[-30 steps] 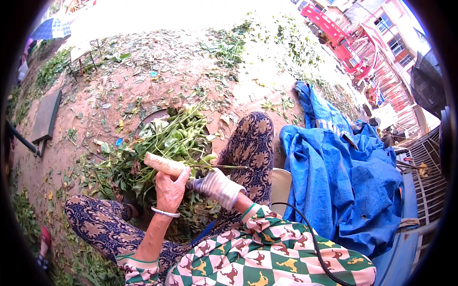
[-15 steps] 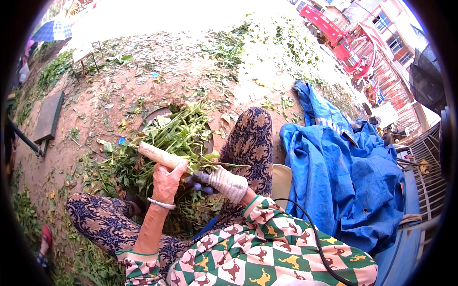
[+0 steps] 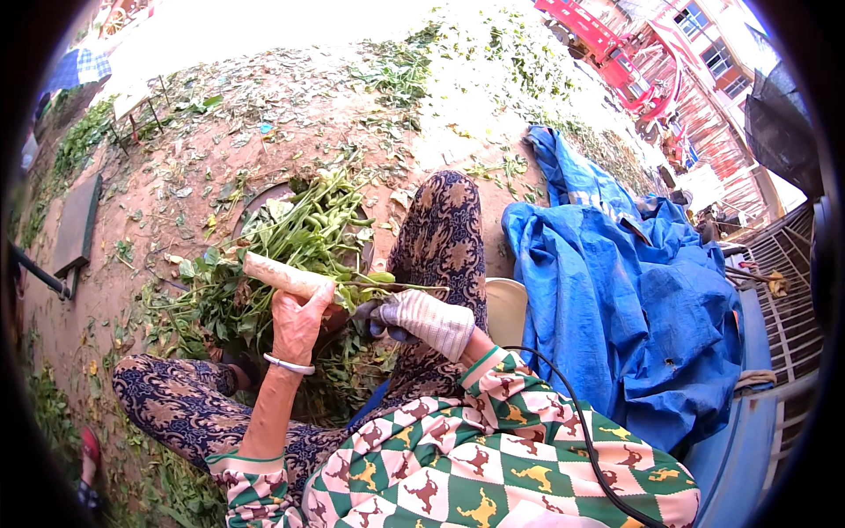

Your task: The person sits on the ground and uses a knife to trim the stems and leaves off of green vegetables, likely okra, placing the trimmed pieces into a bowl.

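Note:
My left hand point(image 3: 297, 321), bare with a pale bracelet at the wrist, is closed round the thick handle point(image 3: 286, 275) of a wooden-handled blade. Its thin dark blade point(image 3: 409, 286), seen almost edge-on, points right. Just below the blade, my right hand point(image 3: 414, 317) wears a striped glove with dark fingers. Those fingers are curled beside a green leaf, and what they hold is hidden. Beyond my hands lies a heap of cut green plants point(image 3: 308, 224) with pods, partly over a round, shallow container point(image 3: 264, 199) whose rim shows.
A pale bucket point(image 3: 506, 308) stands beside my right knee, next to a crumpled blue tarp point(image 3: 607, 308). A black cable point(image 3: 581, 422) crosses my right sleeve. Leaves litter the ground. At the left is a dark flat board point(image 3: 77, 224); a red vehicle point(image 3: 607, 57) stands far right.
My gloved right hand has drawn slightly right, away from my left hand. My left hand keeps its hold on the handle. The whole view has shifted a little.

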Demonstrator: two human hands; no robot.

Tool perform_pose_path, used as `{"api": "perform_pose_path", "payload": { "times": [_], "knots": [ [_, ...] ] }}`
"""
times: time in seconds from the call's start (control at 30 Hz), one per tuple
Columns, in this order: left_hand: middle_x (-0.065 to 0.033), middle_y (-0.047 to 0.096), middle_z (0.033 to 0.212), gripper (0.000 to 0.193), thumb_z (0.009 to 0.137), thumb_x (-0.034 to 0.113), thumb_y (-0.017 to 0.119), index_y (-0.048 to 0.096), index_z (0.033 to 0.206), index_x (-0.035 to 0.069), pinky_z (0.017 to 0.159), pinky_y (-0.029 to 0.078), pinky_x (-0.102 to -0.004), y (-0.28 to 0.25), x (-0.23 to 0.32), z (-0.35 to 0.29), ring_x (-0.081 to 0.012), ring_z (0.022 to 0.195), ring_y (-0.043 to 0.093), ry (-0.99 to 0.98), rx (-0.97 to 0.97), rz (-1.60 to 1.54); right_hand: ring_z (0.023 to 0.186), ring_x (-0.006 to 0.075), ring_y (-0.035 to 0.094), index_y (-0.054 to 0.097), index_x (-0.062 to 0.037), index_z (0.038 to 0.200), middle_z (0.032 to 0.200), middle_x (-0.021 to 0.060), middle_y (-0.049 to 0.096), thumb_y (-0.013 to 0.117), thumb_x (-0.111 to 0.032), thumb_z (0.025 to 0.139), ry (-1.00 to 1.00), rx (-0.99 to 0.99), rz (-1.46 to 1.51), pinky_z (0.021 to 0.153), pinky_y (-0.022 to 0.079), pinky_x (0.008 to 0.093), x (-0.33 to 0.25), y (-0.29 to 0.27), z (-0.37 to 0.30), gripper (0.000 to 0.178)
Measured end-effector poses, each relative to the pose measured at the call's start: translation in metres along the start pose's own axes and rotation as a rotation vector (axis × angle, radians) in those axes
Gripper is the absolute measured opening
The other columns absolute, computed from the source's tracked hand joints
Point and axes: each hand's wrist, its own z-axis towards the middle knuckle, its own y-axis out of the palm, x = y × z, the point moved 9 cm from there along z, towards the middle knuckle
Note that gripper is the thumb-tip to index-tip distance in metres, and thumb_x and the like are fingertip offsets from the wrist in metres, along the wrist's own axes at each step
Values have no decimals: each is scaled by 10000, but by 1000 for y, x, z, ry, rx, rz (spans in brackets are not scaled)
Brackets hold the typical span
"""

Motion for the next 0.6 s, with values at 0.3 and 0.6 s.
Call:
{"api": "perform_pose_path", "payload": {
  "times": [0.3,0.6],
  "knots": [
    [-88,646,674,219,772,199,660,632,782,-18,604,483,-310,0,6,0,-178,620,625,87,-38,608,524,18,384,480,-5,1237,824,-5,530,525,-265,904,-214,237,579,427,300,139,22,-117,-95,425],
    [-96,668,748,205,777,157,690,651,867,-23,641,489,-280,-39,53,12,-148,693,643,200,132,673,693,59,583,572,-95,1176,875,20,638,533,-94,888,91,777,163,563,481,187,171,-229,-86,291]
  ]
}}
